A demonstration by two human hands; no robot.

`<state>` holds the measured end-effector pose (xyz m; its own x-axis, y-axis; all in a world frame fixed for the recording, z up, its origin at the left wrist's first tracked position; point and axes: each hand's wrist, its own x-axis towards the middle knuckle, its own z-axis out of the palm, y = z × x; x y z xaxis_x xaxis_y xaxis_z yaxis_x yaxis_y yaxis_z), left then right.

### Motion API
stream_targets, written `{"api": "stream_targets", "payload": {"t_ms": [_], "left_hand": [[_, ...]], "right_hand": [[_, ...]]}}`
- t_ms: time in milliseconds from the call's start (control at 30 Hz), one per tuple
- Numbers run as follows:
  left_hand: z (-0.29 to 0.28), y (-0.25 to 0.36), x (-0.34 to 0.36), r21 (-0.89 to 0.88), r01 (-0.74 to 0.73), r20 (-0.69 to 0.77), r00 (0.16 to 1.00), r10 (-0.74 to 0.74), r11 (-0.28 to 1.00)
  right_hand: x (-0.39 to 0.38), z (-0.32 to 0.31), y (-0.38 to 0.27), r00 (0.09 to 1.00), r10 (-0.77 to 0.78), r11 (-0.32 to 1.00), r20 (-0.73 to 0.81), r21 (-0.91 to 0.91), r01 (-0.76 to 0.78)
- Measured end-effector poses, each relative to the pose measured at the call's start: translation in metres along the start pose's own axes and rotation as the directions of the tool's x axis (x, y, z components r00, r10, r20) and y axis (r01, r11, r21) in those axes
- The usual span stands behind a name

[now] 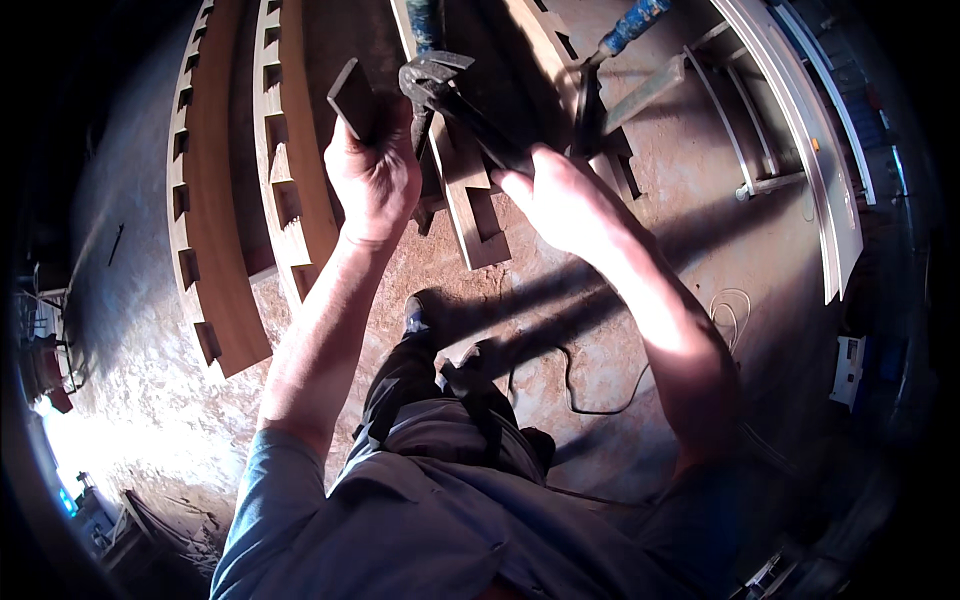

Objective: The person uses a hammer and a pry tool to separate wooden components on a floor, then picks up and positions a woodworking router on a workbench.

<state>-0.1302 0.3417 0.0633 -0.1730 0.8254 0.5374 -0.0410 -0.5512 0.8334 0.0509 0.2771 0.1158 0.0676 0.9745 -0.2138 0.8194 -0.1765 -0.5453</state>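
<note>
Grey shirt (420, 500) of the wearer fills the bottom edge, nearest the cam. L hand (375, 190): fingers closed round a dark flat block (353, 102), its broad end sticking up past the thumb side. R hand (565, 200): fingers wrapped round the black handle of a claw hammer (485, 130).

Key relation: hammer's long axis runs from R fist up & to the left, so its metal head sits just right of the L fingers, w/ the block just beyond them. Head is nearer the L hand than the R. Block's long axis is roughly upright in view, leaning a bit left at top.

Next out: a notched timber (462, 190) btwn the hands, partly behind the hammer, & a blue-handled clamp (427, 25) above; another clamp (632, 28) up right. Further left, two curved notched timbers (215, 200) (303, 150); far right, long pale rails (805, 130). Below, a dark cable (600, 411) on the floor (130, 410).

Hard to tell: block's lower part is hidden in the fist; can't tell if hammer head touches hand or block. Clamp tops & far timber ends cut off by the frame; edges v. dark.
</note>
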Motion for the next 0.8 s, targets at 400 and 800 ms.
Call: {"api": "stream_targets", "payload": {"t_ms": [400, 800], "left_hand": [[0.004, 0.005, -0.001, 0.017, 0.048, -0.028, 0.998, -0.047, 0.999], [0.004, 0.006, 0.0, -0.056, 0.041, -0.014, 0.999, -0.042, 0.998]], "right_hand": [[-0.003, -0.002, 0.006, 1.0, -0.018, 0.996, 0.012, -0.092, 0.019], [-0.012, -0.008, -0.003, 0.997, -0.045, 0.999, 0.06, -0.002, 0.045]]}}
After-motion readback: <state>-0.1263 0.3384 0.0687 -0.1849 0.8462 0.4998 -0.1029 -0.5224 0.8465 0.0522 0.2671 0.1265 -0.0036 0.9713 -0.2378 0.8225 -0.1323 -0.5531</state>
